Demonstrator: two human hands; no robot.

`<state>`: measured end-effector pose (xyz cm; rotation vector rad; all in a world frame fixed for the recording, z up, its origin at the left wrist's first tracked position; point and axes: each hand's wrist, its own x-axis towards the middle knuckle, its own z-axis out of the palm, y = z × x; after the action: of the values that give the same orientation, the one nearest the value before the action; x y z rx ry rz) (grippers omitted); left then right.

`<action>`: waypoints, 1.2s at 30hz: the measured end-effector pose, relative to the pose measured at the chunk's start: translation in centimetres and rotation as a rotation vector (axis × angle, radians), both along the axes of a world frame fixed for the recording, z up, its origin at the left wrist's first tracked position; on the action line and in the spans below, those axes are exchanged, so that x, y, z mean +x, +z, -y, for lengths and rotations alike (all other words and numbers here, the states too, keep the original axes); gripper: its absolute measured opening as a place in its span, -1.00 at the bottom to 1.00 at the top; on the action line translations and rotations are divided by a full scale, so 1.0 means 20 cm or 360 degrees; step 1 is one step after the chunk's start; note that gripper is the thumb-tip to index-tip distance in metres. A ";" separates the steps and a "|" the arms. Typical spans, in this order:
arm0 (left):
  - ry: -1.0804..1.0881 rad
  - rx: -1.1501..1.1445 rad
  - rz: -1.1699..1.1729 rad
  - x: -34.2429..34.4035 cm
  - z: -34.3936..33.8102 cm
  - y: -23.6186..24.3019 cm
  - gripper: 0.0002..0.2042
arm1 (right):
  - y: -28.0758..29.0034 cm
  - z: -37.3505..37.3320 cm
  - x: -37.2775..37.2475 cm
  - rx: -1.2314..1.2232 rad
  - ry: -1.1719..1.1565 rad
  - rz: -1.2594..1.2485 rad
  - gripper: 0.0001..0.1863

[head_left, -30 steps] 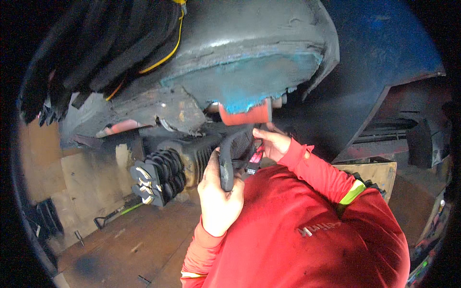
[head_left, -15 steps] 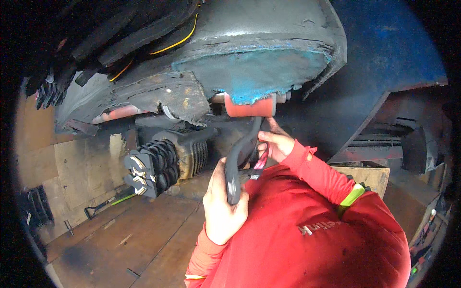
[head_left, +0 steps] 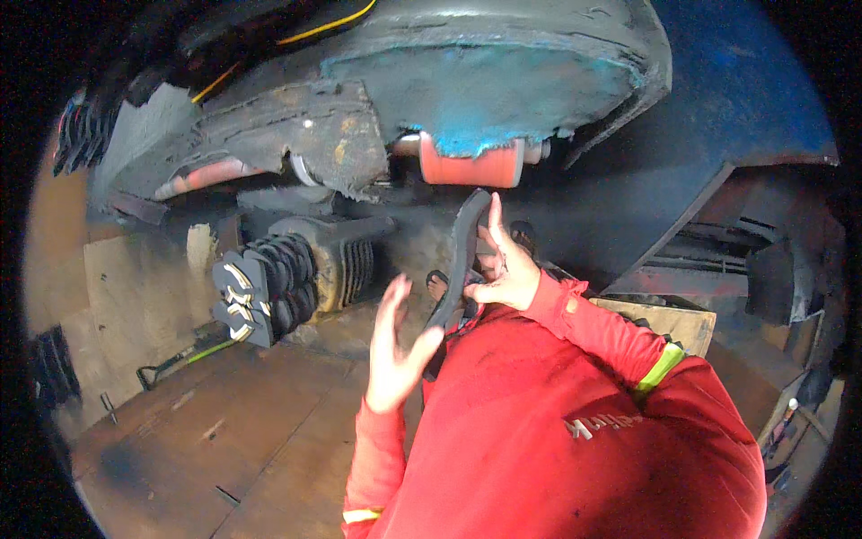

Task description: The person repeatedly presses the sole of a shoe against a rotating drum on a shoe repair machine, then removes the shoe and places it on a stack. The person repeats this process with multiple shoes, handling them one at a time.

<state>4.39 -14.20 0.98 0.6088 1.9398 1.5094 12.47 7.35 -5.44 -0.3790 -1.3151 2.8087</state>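
Note:
A dark grey flip-flop (head_left: 466, 244) stands edge-on in front of me, just below the red abrasive roller (head_left: 471, 162) and apart from it. My right hand (head_left: 510, 274) grips its right side, thumb near the middle and one finger stretched up along the toe end. At the lower end, my left hand (head_left: 395, 350) has its fingers raised and spread, with the thumb close to the sole's edge; whether it touches I cannot tell. The roller sits under a dusty grey machine hood with a torn blue cloth flap (head_left: 539, 90).
Several dark flip-flops with pale straps (head_left: 247, 296) hang stacked on a ribbed motor housing (head_left: 337, 260) at left. More black soles (head_left: 85, 135) hang at upper left. A green-and-black handled tool (head_left: 184, 361) lies on the brown floor. A wooden box (head_left: 664, 323) stands at right.
The flip-flop has come away from the roller and turned. My left hand has loosened from its lower end and opened. My right hand has moved down along it slightly; the view has shifted.

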 end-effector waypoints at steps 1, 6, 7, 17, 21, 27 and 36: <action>-0.0060 -0.0052 0.0084 -0.07 -0.11 -0.01 -0.27 | 0.00 0.00 0.00 0.0029 -0.0001 -0.0030 0.45; -0.0158 0.0215 0.0614 -0.21 -0.55 -0.06 -0.39 | 0.03 -0.05 -0.02 -0.0013 0.0186 -0.0135 0.39; -0.0197 0.0199 0.0595 -0.22 -0.58 -0.06 -0.42 | 0.03 -0.06 -0.03 -0.0033 0.0192 -0.0136 0.38; -0.0115 -0.0372 0.0435 -0.28 -0.80 -0.22 -0.43 | -0.01 -0.23 -0.13 -0.0342 -0.0035 0.0297 -0.14; -0.0129 -0.0092 0.0428 -0.27 -0.80 -0.28 -0.44 | -0.06 -0.26 -0.13 -0.0022 0.0121 0.0188 -0.02; 0.0042 0.0166 0.0091 -0.12 -0.62 -0.20 -0.55 | -0.16 0.01 -0.01 0.0634 -0.0264 -0.0100 0.02; 0.0164 -0.0569 -0.0548 -0.19 -0.68 -0.13 -0.50 | -0.08 -0.05 -0.06 0.0158 0.0068 0.0075 -0.04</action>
<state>0.65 -0.51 -1.67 0.6468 2.4642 1.1248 11.35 8.39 -7.09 -0.4218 -1.4825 2.7707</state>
